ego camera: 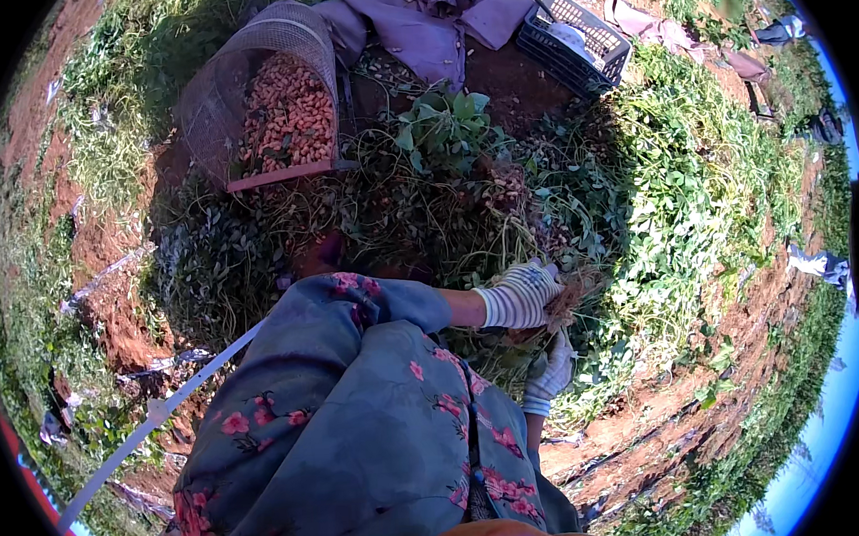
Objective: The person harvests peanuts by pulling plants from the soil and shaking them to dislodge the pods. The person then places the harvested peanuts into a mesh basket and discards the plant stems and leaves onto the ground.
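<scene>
My left hand [520,296], in a striped knit glove, is closed around a bunch of pulled peanut plants at their roots [566,301]. Just below it, my right hand [549,376], gloved the same way, grips the underside of this bunch; its fingers are partly hidden by stems and shade. Other uprooted peanut plants [509,193], with pods among their roots, lie beyond my left hand. Ahead and to the left, a wire mesh basket [286,23] lies on its side with its mouth toward me. Many picked peanuts [290,116] fill its inside.
A black plastic crate [571,46] holding a white item stands at the far right of a purplish cloth [419,24]. Heaped green vines [679,221] spread on the right over reddish soil [647,467]. A white strap or pole [155,416] slants past my left side.
</scene>
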`<state>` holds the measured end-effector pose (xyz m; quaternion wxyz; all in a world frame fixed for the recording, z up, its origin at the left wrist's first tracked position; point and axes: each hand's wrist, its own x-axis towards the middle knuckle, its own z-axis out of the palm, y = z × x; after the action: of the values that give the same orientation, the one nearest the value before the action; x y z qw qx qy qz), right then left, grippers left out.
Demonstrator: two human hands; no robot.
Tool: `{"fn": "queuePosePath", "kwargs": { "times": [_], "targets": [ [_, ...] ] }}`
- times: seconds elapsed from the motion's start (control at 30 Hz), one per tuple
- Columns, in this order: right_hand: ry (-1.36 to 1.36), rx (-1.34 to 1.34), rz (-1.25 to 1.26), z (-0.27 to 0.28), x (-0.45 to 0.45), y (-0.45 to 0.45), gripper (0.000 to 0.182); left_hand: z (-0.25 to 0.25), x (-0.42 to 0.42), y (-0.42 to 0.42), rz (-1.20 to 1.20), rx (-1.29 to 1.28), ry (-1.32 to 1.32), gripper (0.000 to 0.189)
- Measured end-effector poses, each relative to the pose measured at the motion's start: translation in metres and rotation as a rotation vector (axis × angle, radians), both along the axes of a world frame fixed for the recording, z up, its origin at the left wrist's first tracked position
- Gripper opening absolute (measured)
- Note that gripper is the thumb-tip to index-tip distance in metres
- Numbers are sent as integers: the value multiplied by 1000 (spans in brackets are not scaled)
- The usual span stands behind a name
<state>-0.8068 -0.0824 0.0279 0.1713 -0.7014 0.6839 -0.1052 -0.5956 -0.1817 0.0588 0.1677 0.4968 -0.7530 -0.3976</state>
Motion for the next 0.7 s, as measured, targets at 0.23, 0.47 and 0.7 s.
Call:
{"fn": "queuePosePath", "kwargs": {
  "times": [0.23,0.47,0.7],
  "targets": [
    [-494,171,-43,-44,-35,-4,53,-27,-4,-1,57,28,3,43],
    [-194,186,-1,-42,-1,-35,39,-41,113,27,123,161,-115,59],
    [20,92,-176,-32,54,-10,28,-120,345,194,610,436,-319,50]
  ]
}}
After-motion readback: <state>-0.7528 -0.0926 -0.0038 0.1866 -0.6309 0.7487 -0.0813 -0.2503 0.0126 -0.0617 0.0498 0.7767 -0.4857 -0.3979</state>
